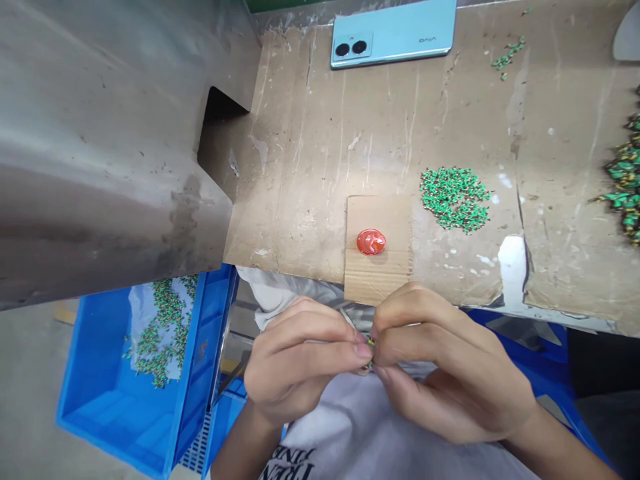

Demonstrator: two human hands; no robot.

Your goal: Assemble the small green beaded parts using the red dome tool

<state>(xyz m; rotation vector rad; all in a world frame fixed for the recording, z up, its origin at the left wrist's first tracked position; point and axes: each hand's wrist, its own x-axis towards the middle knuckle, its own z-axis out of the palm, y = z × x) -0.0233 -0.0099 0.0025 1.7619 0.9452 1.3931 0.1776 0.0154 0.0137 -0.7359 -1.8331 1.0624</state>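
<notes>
My left hand [305,360] and my right hand [445,360] meet in front of my shirt, just below the table edge. Between their pinched fingertips is a small green-and-yellow part [371,343], mostly covered by the fingers, so its exact shape is hidden. Beyond the hands, a small round red dish [371,242] with a shiny inside rests on a cardboard piece [375,277]. To the right of it lies a loose pile of tiny green parts [455,199] with copper-coloured ends.
A light blue phone [395,33] lies at the table's back. Larger green-and-yellow parts [627,177] heap at the right edge; a few green bits [509,55] are scattered behind. A metal housing [115,133] rises on the left, above a blue crate [125,413] holding many green parts.
</notes>
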